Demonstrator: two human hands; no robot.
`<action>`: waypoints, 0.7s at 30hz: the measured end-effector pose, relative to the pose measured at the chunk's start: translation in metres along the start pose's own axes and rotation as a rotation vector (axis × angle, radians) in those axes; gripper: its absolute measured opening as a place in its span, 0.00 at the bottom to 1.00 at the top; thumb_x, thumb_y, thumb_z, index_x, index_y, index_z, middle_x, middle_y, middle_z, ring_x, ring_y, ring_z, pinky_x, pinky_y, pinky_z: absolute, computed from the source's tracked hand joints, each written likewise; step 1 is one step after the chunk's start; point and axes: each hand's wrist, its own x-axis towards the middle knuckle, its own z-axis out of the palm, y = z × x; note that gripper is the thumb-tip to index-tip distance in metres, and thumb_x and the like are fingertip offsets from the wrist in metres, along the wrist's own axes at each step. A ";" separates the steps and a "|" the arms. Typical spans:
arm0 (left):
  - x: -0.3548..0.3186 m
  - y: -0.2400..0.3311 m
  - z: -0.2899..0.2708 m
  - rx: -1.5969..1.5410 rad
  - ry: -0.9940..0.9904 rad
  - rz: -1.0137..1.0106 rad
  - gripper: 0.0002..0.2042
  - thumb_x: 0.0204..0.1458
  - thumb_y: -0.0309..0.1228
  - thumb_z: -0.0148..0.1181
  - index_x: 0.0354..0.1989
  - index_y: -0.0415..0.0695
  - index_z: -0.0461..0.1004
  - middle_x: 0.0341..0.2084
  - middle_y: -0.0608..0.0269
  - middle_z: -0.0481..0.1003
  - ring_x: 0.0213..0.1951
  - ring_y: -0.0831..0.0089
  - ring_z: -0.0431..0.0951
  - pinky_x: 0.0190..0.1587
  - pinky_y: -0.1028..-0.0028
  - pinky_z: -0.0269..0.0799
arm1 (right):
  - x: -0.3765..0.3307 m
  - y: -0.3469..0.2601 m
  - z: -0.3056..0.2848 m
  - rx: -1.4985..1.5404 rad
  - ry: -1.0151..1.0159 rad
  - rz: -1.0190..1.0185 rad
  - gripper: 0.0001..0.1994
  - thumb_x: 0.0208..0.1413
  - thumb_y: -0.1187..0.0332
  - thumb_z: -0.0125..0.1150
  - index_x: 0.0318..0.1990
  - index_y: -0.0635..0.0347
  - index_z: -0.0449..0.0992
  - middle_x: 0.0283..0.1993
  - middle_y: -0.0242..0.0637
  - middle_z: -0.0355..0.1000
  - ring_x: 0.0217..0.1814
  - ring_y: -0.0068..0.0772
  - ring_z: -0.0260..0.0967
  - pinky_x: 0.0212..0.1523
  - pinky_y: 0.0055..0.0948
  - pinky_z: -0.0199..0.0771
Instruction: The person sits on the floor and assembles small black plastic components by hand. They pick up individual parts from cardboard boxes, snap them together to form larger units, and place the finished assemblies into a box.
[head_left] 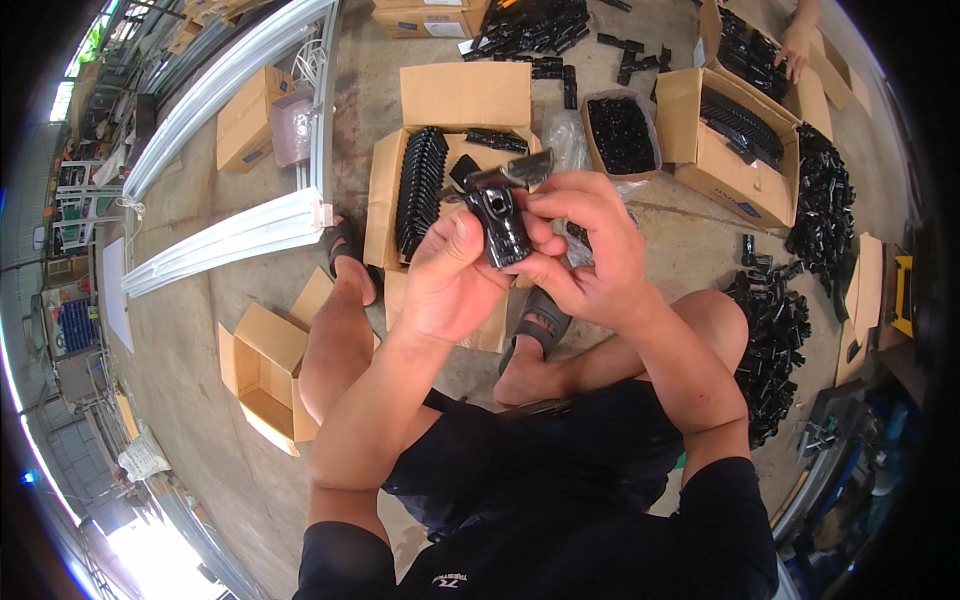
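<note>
A glossy black T-shaped pipe joint (pixel 507 232) is held up in front of me, with a round hole in its side and a curved half-sleeve on top. My left hand (pixel 450 275) is closed around its left side, the thumb near the tube. From the right, my right hand (pixel 597 245) pinches the same joint with thumb and fingers. Behind both hands stands an open cardboard box (pixel 466 95). Black joints (pixel 422 190) are stacked in a row inside it, partly hidden by my hands.
Another person's hand (pixel 797 48) reaches into a carton of black parts at the upper right. A second carton (pixel 735 190), a small tub of black pieces (pixel 620 135) and heaps of joints (pixel 775 350) lie rightward. At left are white metal rails (pixel 235 235) and an open box (pixel 262 385).
</note>
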 end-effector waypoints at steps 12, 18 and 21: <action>0.000 -0.011 -0.010 -0.035 -0.096 -0.028 0.27 0.62 0.48 0.61 0.59 0.36 0.72 0.48 0.51 0.79 0.54 0.52 0.79 0.61 0.54 0.74 | 0.001 0.000 -0.003 -0.030 0.000 -0.049 0.32 0.39 0.67 0.81 0.56 0.60 0.76 0.47 0.44 0.72 0.39 0.42 0.76 0.36 0.33 0.79; 0.001 -0.017 -0.005 -0.016 -0.067 -0.019 0.28 0.61 0.48 0.62 0.60 0.37 0.71 0.49 0.52 0.79 0.55 0.53 0.79 0.61 0.58 0.75 | -0.001 0.001 -0.003 0.006 0.008 0.001 0.31 0.39 0.71 0.80 0.55 0.62 0.77 0.47 0.43 0.73 0.41 0.40 0.76 0.38 0.32 0.79; 0.001 -0.017 -0.006 -0.027 -0.062 -0.021 0.27 0.61 0.46 0.64 0.60 0.37 0.71 0.50 0.51 0.79 0.56 0.53 0.78 0.62 0.59 0.75 | -0.001 0.003 -0.002 0.014 0.004 0.009 0.30 0.40 0.71 0.79 0.55 0.62 0.77 0.47 0.42 0.73 0.42 0.39 0.76 0.39 0.31 0.79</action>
